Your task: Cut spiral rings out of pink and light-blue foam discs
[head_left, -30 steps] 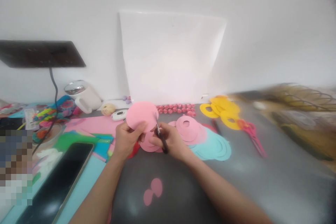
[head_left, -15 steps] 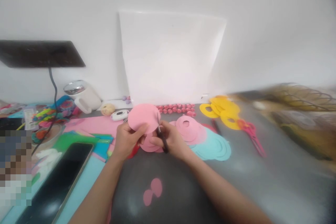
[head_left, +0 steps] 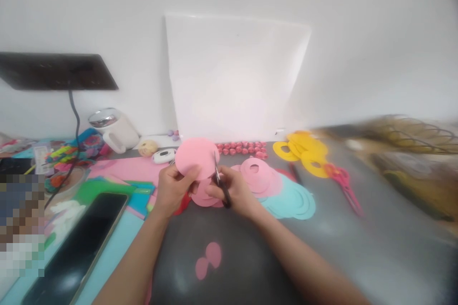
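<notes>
My left hand [head_left: 172, 191] pinches a pink paper disc [head_left: 196, 157] and holds it upright above the dark table [head_left: 358, 248]. In my right hand [head_left: 234, 190] is a pair of small black-handled scissors [head_left: 219, 183], whose blades touch the disc's right edge. More pink paper pieces [head_left: 203, 195] lie just under both hands. Two small pink ovals [head_left: 208, 260] lie on the table in front of me.
Pink rings [head_left: 255, 174] and light blue discs [head_left: 293, 200] are stacked right of my hands, with yellow rings [head_left: 304, 150] and red-orange scissors [head_left: 343, 186] beyond. A phone [head_left: 77, 243] lies on coloured sheets at the left. A white board [head_left: 236, 78] leans on the wall behind red beads [head_left: 241, 147].
The pink disc has turned slightly in my left hand. The scissors stay at its right edge. Both hands remain in nearly the same place.
</notes>
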`<state>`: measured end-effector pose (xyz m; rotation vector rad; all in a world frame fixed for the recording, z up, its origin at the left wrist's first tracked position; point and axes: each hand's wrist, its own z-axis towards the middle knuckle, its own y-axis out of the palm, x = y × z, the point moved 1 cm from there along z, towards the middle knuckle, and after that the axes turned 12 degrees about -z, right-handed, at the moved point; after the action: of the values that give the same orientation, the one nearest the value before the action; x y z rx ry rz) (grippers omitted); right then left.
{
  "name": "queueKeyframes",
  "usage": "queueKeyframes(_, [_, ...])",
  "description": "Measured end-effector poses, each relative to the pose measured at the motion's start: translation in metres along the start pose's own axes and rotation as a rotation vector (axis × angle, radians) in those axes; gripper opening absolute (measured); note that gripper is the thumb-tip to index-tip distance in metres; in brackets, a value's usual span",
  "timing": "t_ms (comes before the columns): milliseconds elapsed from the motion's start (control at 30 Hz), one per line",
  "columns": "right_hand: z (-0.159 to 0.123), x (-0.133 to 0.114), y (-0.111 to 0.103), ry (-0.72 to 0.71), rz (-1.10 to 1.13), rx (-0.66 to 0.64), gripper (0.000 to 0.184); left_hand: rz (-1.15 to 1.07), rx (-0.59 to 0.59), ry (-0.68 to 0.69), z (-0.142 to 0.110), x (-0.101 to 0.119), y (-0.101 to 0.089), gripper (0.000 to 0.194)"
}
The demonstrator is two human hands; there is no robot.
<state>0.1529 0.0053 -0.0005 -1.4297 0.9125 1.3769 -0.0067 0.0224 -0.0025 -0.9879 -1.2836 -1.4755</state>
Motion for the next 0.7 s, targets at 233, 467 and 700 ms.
queueKeyframes(233, [-0.0008,0.0002,0.0017,0.087,-0.002,0.007,0.035,-0.074,-0.014,0.001,0.0006,0.0019,0.0026,0.026])
queueKeyframes(467, [-0.0010,-0.0036,0.0033,0.057,0.008,-0.003,0.037,-0.062,-0.071,-0.131,-0.0008,0.0005,0.0073,0.029])
queueKeyframes(700, [-0.0018,-0.0046,0.0027,0.053,-0.026,-0.016,0.039,0.085,-0.061,-0.163,-0.0035,0.0033,0.0078,0.033])
